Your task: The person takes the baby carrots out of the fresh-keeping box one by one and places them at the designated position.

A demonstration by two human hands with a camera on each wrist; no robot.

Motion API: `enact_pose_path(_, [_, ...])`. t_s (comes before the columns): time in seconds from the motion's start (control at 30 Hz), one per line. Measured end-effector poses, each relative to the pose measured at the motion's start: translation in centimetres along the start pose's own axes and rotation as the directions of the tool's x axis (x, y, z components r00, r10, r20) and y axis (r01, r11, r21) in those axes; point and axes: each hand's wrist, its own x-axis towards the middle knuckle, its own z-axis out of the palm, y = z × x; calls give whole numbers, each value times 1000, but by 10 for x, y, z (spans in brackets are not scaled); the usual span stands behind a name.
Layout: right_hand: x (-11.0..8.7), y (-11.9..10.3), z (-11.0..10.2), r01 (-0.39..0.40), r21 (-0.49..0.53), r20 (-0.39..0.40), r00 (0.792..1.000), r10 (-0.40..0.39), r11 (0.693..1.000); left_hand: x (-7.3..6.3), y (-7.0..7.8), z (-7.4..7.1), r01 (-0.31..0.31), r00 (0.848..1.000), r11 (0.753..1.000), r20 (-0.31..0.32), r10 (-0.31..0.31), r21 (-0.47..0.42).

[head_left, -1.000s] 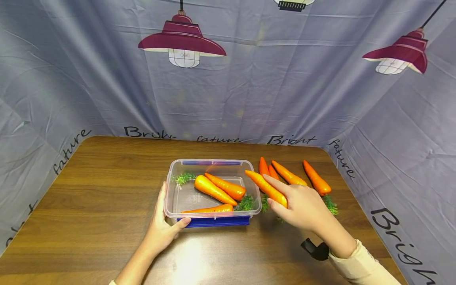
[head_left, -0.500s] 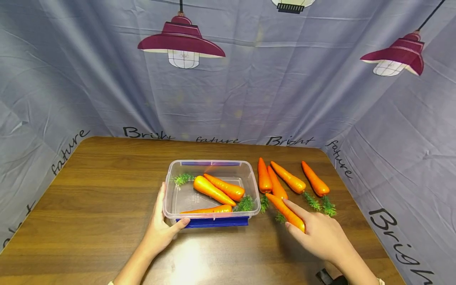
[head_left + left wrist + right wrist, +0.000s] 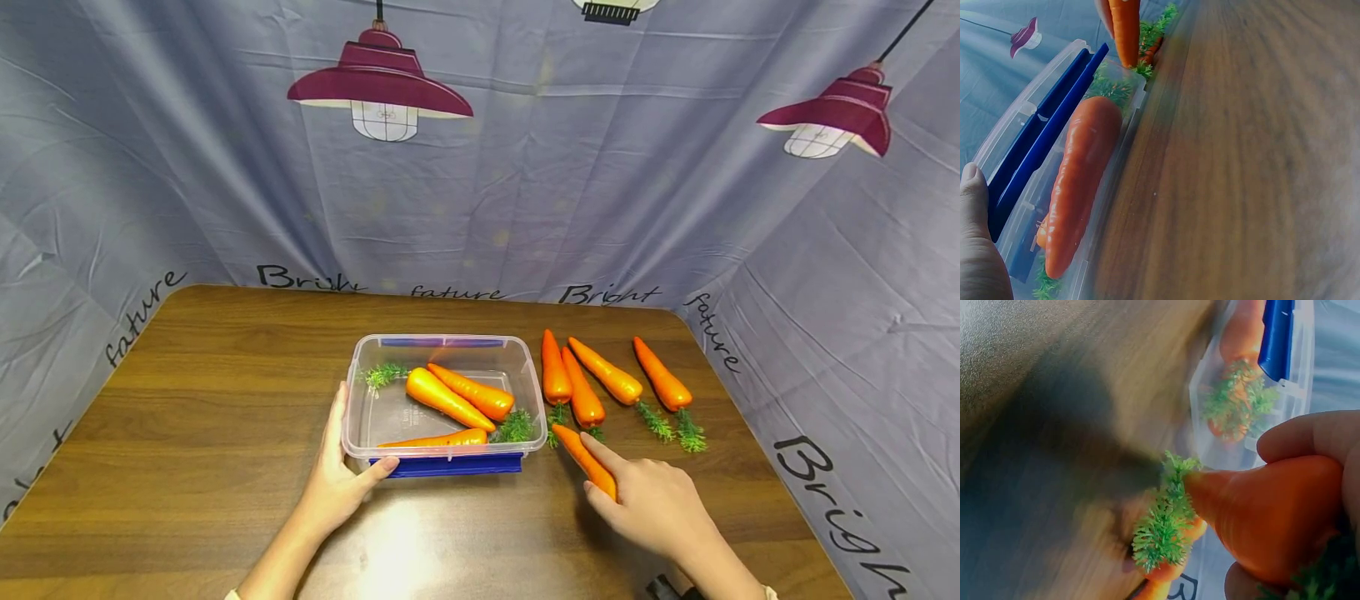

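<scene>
With thumb and fingers, my right hand [image 3: 652, 504] grips an orange carrot [image 3: 585, 463] just in front of the loose carrots. Its tip points toward the box's front right corner, and green leaves show at its thick end in the right wrist view. My left hand [image 3: 333, 483] holds the clear plastic box [image 3: 442, 337] at its front left corner, thumb on the front by the blue latch flap [image 3: 453, 466], fingers along the left wall. Inside lie a yellow-orange carrot [image 3: 442, 396], another carrot [image 3: 483, 397] beside it, and one along the front wall [image 3: 1085, 181].
Several carrots with green tops lie right of the box, among them an upright-pointing one [image 3: 555, 371] near its wall and one [image 3: 662, 375] farthest right. The wooden table [image 3: 202, 417] ends at a grey-blue curtain [image 3: 480, 208] printed with lamps.
My right hand has drawn the carrot back from beside the box's right rim, toward the front and down, uncovering the loose carrots. The left hand and box stay in place.
</scene>
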Motion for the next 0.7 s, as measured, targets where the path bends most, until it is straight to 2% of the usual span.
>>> enact_pose_path(0.37, [2, -2, 9, -35, -16, 84, 996, 36, 999, 0, 0, 1, -1, 1000, 1000, 4, 1, -2])
enact_pose_path(0.7, [-1, -9, 22, -68, 10, 116, 991, 67, 998, -1, 0, 0, 6, 1000, 1000, 8, -5, -7])
